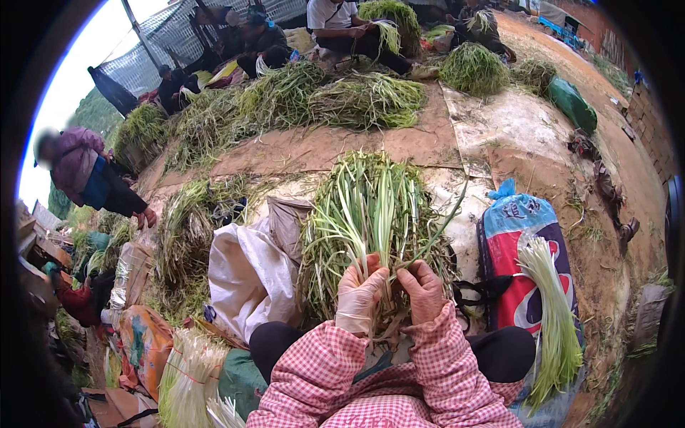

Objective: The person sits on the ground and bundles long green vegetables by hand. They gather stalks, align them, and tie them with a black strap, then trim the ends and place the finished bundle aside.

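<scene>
My left hand (356, 301), in a thin pale glove, is closed around a few leafy green stalks (362, 227) with whitish lower stems. Beside it my right hand (422, 291) pinches a long thin green stalk (445, 232) that slants up to the right. Both hands are close together over my lap. Right behind them lies a large heap of untrimmed leafy stalks (325, 239), drooping to both sides. On my right a bundle of cleaned pale stalks (555, 328) rests across a red, blue and white packed sack (499, 250).
A white sack (250, 278) stands left of the heap. More cleaned stalks (187, 374) stand tied at the lower left, near an orange bag (146, 342). Further off lie big green heaps (367, 100), with several people seated behind. A person in purple (78, 160) bends at the left.
</scene>
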`<state>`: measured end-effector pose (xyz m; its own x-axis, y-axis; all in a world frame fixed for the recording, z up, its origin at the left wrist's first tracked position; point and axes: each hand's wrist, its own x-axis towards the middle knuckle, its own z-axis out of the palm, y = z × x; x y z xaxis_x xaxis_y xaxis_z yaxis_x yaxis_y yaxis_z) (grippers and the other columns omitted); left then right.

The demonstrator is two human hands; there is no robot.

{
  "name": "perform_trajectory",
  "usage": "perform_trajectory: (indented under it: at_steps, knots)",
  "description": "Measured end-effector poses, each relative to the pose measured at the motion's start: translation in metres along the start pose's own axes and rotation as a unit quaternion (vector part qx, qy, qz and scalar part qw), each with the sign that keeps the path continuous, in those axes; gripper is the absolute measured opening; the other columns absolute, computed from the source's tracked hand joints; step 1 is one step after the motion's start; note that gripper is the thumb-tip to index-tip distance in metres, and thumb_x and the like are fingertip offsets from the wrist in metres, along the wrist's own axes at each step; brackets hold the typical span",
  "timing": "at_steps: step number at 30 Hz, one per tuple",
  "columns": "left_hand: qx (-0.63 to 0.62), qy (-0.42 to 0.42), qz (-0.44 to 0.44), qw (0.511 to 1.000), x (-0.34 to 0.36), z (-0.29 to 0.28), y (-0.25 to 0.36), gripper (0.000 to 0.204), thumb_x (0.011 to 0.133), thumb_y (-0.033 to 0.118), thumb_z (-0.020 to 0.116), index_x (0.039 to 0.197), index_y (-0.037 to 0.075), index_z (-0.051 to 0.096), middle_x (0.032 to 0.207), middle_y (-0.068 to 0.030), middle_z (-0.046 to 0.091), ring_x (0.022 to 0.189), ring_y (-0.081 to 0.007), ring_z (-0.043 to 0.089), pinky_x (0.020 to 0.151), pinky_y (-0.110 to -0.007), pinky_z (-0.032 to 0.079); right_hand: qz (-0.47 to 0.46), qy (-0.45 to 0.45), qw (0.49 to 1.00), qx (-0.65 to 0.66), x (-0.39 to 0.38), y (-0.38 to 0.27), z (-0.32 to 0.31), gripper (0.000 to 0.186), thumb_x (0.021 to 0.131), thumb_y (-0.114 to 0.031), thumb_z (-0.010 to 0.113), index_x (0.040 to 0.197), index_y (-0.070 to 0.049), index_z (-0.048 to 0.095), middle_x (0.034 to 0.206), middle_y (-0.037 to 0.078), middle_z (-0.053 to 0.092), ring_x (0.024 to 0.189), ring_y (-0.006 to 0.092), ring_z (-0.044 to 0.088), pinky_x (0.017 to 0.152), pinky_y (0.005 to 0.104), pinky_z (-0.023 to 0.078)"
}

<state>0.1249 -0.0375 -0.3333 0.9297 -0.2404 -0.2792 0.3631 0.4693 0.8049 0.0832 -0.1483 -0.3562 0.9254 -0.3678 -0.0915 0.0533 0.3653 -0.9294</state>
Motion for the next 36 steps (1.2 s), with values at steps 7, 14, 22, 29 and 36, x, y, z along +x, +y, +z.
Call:
perform_trajectory:
  at_steps: [7,14,22,29,36]
  knots:
    - [0.050,0.049,0.085,0.994,0.008,0.002,0.020,0.015,0.081,0.008,0.065,0.095,0.001,0.064,0.067,-0.0019,0.062,0.036,-0.0016,0.035,0.034,-0.018,0.022,0.038,0.115,0.992,-0.036,0.012,0.033,-0.034,0.015,0.087,-0.016,0.057,0.085,-0.002,0.056,0.071,0.000,0.055,0.064,0.0070,0.048,0.057,0.0211,0.041]
    - [0.043,-0.055,0.008,0.997,0.007,-0.012,0.023,0.021,0.084,0.015,0.063,0.101,0.002,0.064,0.084,-0.0067,0.068,0.039,-0.0002,0.038,0.035,-0.015,0.024,-0.147,0.232,0.945,-0.175,0.018,-0.002,-0.048,0.023,0.088,-0.024,0.058,0.083,-0.002,0.055,0.065,-0.003,0.048,0.058,0.0062,0.040,0.052,0.0213,0.035]
    - [0.117,-0.011,0.016,0.993,-0.006,0.006,0.009,0.013,0.085,0.016,0.062,0.079,0.005,0.064,0.051,0.0059,0.047,0.039,-0.0020,0.036,0.038,-0.017,0.025,-0.167,-0.010,0.976,-0.138,0.015,-0.034,0.010,0.013,0.082,-0.010,0.062,0.087,0.001,0.061,0.086,0.005,0.056,0.074,0.0137,0.054,0.065,0.0255,0.045]
    - [0.122,0.035,-0.013,0.992,0.008,-0.037,0.019,0.028,0.080,0.032,0.068,0.067,0.008,0.062,0.052,0.0001,0.056,0.036,-0.0038,0.044,0.031,-0.017,0.028,-0.153,0.122,0.956,0.217,0.025,-0.065,-0.015,0.007,0.086,-0.008,0.058,0.091,-0.003,0.060,0.079,0.000,0.060,0.068,0.0084,0.054,0.063,0.0222,0.045]
    - [0.054,-0.082,0.091,0.991,-0.016,0.004,0.026,0.023,0.078,0.016,0.071,0.097,0.007,0.063,0.073,-0.0002,0.062,0.045,-0.0018,0.044,0.039,-0.014,0.032,-0.096,-0.091,0.984,-0.117,0.006,-0.049,0.030,0.021,0.087,-0.017,0.060,0.096,0.002,0.057,0.092,0.009,0.061,0.080,0.0121,0.057,0.072,0.0253,0.046]
